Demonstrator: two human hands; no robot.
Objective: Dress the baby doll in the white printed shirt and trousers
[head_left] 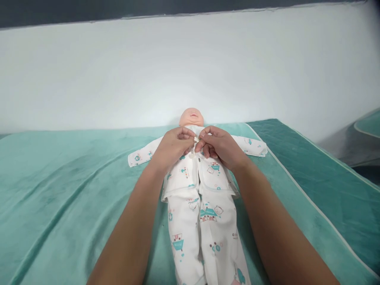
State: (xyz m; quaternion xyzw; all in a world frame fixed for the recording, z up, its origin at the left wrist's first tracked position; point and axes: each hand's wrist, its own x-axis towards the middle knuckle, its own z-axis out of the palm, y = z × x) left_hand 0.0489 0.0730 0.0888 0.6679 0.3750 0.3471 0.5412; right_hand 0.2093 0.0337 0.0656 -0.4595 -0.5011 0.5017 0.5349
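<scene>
White cotton-looking cloth is caught in both grips: the thumb and fingertips of the left hand (175, 145) and of the right hand (220, 146) are pinched nearly together on the two front edges of a jacket (213, 170), high on the chest. The hands almost meet there, with a small pale fastening (196, 139) between the fingertips; its exact shape is too small to tell. Just below, another round button (191, 154) shows on the front edge, and the lower front parts slightly.

The jacket is on a doll (191, 117) lying on its back, head toward the wall, sleeves spread out to either side. Matching trousers (185, 217) run down between the forearms and out of the picture.

Under the doll lies a soft teal cloth (74, 178), rippled in long folds on the left. A pale trim (308, 194) borders it on the right, beside a darker, quilted green cloth (335, 190). Behind rises a plain white wall (178, 63) with a dark band (89, 12) along its top.

Printed bears and teal motifs dot the outfit; small reddish lettering (187, 173) on the jacket and pale lettering (208, 212) on the trousers are too small to read.
</scene>
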